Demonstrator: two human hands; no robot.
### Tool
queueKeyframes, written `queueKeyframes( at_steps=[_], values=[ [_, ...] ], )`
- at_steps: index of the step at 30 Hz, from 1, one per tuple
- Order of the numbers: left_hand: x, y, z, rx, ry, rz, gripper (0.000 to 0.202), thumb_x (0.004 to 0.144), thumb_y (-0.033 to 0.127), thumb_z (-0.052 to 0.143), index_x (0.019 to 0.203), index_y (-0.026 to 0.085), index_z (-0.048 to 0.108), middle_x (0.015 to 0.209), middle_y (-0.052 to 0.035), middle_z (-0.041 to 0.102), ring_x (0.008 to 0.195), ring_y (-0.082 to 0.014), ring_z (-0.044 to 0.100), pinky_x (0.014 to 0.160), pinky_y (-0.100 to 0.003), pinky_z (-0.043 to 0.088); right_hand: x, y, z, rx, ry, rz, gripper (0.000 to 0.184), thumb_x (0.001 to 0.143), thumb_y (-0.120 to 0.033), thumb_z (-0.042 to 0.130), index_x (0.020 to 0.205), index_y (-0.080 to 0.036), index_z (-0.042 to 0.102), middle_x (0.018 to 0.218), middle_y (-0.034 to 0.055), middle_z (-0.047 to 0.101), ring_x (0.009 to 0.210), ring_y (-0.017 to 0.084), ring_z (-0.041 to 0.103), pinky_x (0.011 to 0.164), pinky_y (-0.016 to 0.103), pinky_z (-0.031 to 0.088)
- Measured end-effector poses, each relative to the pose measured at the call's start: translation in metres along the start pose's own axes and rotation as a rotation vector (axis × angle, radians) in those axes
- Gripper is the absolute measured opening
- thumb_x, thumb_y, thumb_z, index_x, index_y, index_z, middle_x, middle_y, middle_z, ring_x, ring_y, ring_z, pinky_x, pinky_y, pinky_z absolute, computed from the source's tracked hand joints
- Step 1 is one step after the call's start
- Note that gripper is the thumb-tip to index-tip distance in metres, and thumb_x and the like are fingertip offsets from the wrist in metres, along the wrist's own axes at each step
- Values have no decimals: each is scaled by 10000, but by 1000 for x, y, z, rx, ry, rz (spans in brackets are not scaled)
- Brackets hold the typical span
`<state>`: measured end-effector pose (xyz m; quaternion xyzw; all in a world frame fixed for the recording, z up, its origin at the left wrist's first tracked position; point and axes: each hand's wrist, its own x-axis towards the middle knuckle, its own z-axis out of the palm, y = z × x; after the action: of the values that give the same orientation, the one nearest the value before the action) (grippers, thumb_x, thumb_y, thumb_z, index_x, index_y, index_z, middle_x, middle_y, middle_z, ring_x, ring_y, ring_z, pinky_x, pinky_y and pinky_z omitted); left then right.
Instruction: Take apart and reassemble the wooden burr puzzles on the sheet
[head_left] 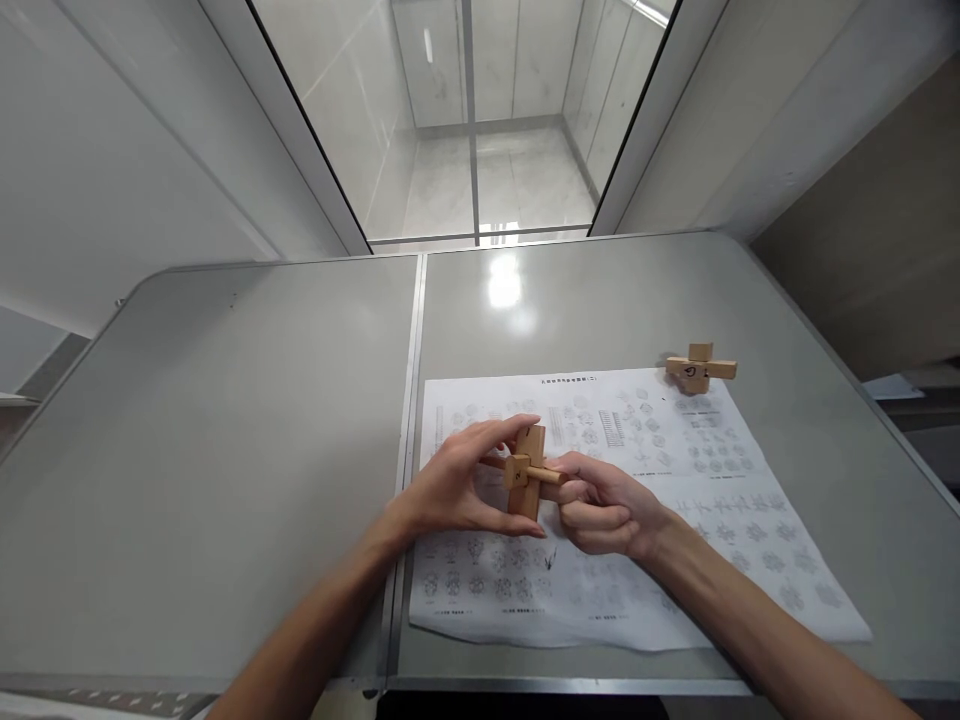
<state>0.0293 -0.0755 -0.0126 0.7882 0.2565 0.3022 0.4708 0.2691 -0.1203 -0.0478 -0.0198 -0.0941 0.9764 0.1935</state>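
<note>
Between my hands, above the printed sheet (510, 630), is a wooden burr puzzle (531, 494) made of crossed sticks. One flat piece stands upright, a block with a dark mark faces me, and a round-looking rod pokes out to the right. My left hand (457, 480) grips the upright piece, thumb at its lower end and a finger at its top. My right hand (604, 505) pinches the puzzle's right side near the rod, its other fingers curled. Both hands partly cover the puzzle, so its back and the right fingertips' contact are hidden.
Another crossed wooden puzzle (699, 368) with dark letters sits at the sheet's far right corner. The sheet carries rows of small diagrams. A metal seam (414, 370) splits the grey table (247, 430). Beyond its back edge is a glass panel (480, 150).
</note>
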Motion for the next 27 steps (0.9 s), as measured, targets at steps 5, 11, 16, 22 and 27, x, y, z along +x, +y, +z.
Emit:
queueKeyframes(
  at_steps=[5,11,16,22,27],
  values=[
    [0,-2,-2,31,-25,-25,1018,699,545,991,1573,293,535,1433,-147,696,1238,-322,698,947,-408,649,0,-1,-1,25,34,19,473,1077,-407,526,675,-245,337,376,-131,323,265,24,139,275,92,249],
    [-1,-4,-2,130,-46,-37,1001,737,556,965,1578,268,504,1410,-138,711,1207,-315,711,1030,-447,595,-2,-5,-4,37,99,42,446,1068,-402,537,692,-246,354,384,-131,349,268,24,126,264,91,229],
    [1,-3,-1,191,-58,-52,985,754,550,952,1572,256,490,1397,-140,717,1207,-328,713,1054,-477,567,-4,-10,9,-89,268,62,505,1052,-457,591,661,-245,354,384,-133,327,261,21,133,253,111,200],
    [3,-4,-1,202,-28,-50,976,765,561,940,1580,276,485,1467,-149,684,1288,-346,691,1111,-498,546,-5,-8,38,-660,639,-62,585,1094,-694,440,761,-219,522,416,-109,402,273,68,336,319,183,293],
    [2,-5,0,215,-14,-64,979,775,546,931,1596,284,465,1426,-139,702,1239,-336,707,1105,-520,544,1,1,42,-1132,804,-270,479,1112,-658,462,945,-224,573,573,-50,603,466,124,560,510,248,487]
  ],
)
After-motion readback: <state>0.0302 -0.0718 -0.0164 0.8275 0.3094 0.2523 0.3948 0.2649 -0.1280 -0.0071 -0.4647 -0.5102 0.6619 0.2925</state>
